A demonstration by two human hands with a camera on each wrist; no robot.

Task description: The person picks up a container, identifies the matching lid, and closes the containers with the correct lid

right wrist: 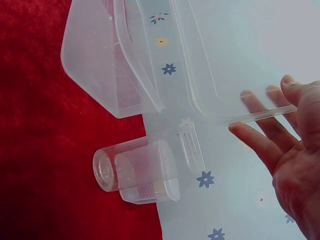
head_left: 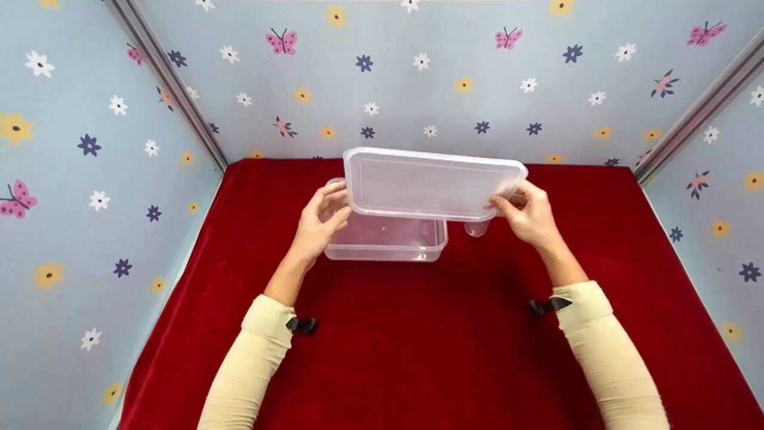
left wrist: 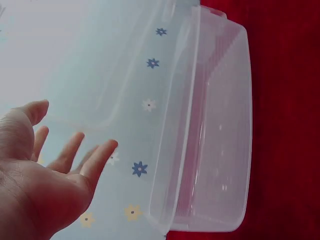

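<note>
A rectangular translucent plastic lid (head_left: 418, 185) is held up and tilted, its lower edge overlapping the clear plastic box (head_left: 382, 253) in the head view. My right hand (head_left: 531, 214) pinches the lid's right end, thumb on the near face and fingers behind it, as the right wrist view also shows. Beside the lid's left end is my left hand (head_left: 319, 222); in the left wrist view this hand (left wrist: 50, 185) has loosely spread fingers with nothing gripped. The box stands uncovered on red cloth, its back part hidden by the lid.
A clear cup (right wrist: 104, 170) stands right of the box, with a small translucent container (right wrist: 172, 185) behind it. Red cloth (head_left: 418, 346) covers the table. Flower-patterned walls (head_left: 394, 83) enclose the back and sides.
</note>
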